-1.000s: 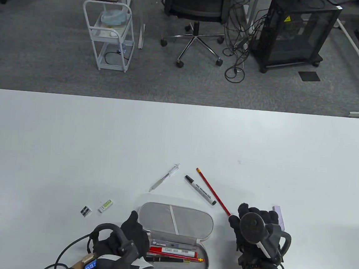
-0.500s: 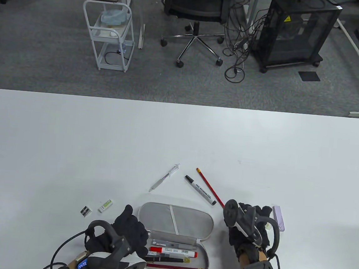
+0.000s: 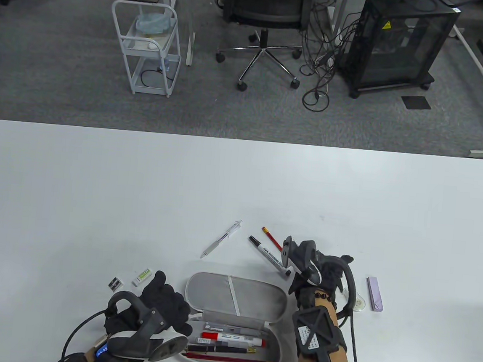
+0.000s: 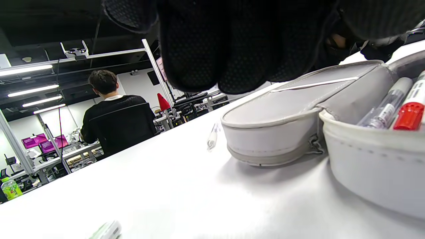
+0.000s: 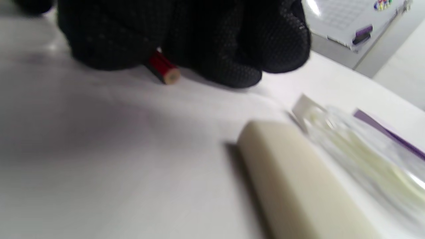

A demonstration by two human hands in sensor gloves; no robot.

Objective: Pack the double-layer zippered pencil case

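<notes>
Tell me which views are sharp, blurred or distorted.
Table view: sharp and evenly lit, with soft shadows under the pencil case. Left wrist view: the case is crisp, the horizon tilted, and the dark fingers fill the top. Right wrist view: blurred throughout; only the red pencil end reads clearly.

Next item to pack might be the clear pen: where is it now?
In the table view the clear pen lies slantwise on the table, just beyond the open pencil case lid, left of the black marker and untouched by either hand.
</notes>
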